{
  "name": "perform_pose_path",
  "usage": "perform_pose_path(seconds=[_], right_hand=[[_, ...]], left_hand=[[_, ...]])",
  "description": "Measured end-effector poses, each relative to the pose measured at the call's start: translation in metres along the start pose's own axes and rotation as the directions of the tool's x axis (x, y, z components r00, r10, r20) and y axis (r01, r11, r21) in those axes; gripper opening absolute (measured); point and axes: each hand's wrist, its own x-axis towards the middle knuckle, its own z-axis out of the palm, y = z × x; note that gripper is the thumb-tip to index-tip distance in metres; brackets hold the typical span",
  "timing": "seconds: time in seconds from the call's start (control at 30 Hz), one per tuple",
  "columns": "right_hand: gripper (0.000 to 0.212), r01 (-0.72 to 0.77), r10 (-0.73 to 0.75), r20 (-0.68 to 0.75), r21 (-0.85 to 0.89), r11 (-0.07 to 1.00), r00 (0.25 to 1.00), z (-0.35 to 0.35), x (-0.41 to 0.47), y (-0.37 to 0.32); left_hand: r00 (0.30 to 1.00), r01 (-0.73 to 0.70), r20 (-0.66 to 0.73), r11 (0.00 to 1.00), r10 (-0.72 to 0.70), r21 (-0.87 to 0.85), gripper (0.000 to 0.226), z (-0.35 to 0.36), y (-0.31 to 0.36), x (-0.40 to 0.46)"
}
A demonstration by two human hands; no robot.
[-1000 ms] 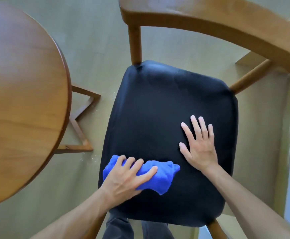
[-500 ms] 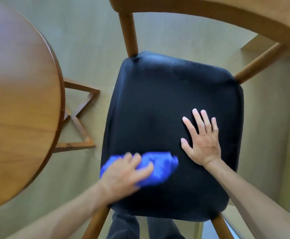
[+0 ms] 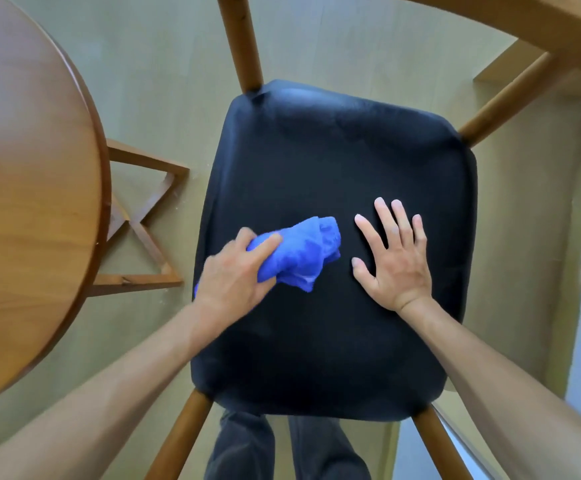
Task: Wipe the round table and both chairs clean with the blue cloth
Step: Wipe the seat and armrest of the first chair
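Pale greenish-beige flooring was seen beneath everything. At the left, much of the view was taken up by the round table, its brown wooden top cut off by the picture's edge, and its wooden base was visible on the floor beside it. The chair was placed in the middle, just beside the table but apart from it; its black padded seat was framed by wooden legs and a curved wooden backrest at the upper right. Dark trousers were seen below the seat's near edge. The right hand was laid flat on the seat, fingers straight and spread. The left hand was curled round the bunched blue cloth, which was pressed against the seat's left-middle part, near the right hand's thumb without touching it.
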Motion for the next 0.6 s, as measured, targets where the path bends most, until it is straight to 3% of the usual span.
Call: perform_pose_path(seconds=[0.07,0.13,0.2,0.3,0.47,0.6], right_hand=[[0.064,-0.007,0.007,0.037,-0.001,1.0,0.999,-0.004,0.001,-0.001],[0.064,-0.022,0.021,0.08,0.012,1.0,0.997,-0.011,0.002,-0.001],[0.062,-0.037,0.031,0.115,0.053,0.998,0.993,-0.02,0.002,-0.003],[0.055,-0.065,0.044,0.145,0.15,0.987,0.989,-0.034,0.004,-0.004],[0.042,-0.159,0.155,0.048,0.489,0.858,0.987,-0.067,0.014,-0.02],[0.046,0.117,-0.104,-0.054,0.456,0.882,0.993,-0.078,0.012,-0.054]], left_hand=[[0.986,-0.048,0.161,0.999,0.051,-0.024,0.06,0.023,0.01,-0.048],[0.906,-0.163,0.395,0.987,0.151,-0.003,0.054,0.043,0.025,-0.09],[0.844,-0.266,0.491,0.963,0.214,0.036,0.05,0.048,0.037,-0.102],[0.872,-0.39,0.37,0.911,0.32,0.13,0.052,0.039,0.041,-0.064],[0.982,-0.175,0.081,0.982,0.17,0.068,0.054,0.006,0.061,0.029],[0.999,-0.043,0.003,0.962,0.046,-0.27,0.06,-0.021,0.045,0.037]])
